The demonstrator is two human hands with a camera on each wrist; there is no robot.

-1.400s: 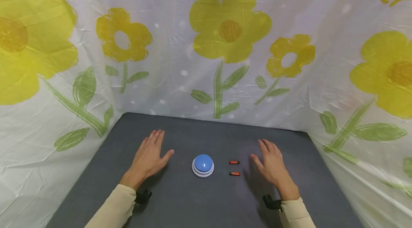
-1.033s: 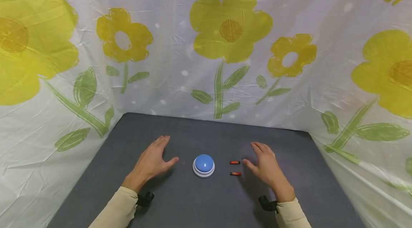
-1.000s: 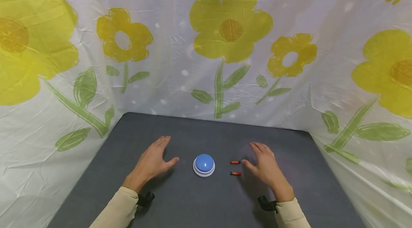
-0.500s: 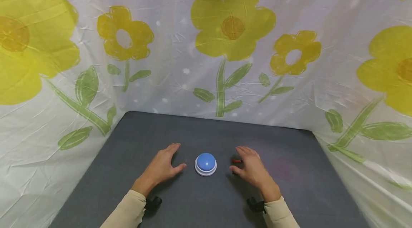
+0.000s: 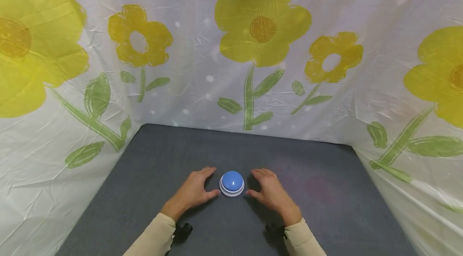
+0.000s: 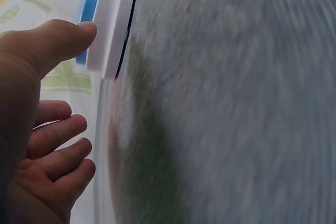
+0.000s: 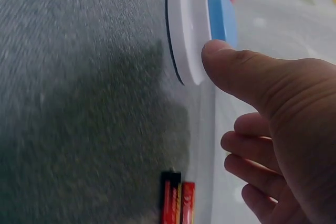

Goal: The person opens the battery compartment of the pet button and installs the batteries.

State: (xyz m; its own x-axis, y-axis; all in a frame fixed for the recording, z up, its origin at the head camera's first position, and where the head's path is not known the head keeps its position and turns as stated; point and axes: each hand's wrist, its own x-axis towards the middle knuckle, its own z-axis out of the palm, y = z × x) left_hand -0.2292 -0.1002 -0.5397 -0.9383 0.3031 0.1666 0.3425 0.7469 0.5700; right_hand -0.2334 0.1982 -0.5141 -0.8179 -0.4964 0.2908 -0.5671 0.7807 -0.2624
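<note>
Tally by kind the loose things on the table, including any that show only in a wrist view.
Button: 1
Batteries: 2
Total: 3

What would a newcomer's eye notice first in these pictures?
Probably the large yellow flowers on the white backdrop around the grey table. Next, the blue push button between the left hand and the right hand. Two red batteries show low in the right wrist view.

We see a round blue button [image 5: 232,181] on a white base [image 5: 232,195], red-and-black cylindrical batteries [image 7: 171,203], a dark grey tabletop [image 5: 325,199] and white, yellow-flowered fabric curtains [image 5: 195,67].
</note>
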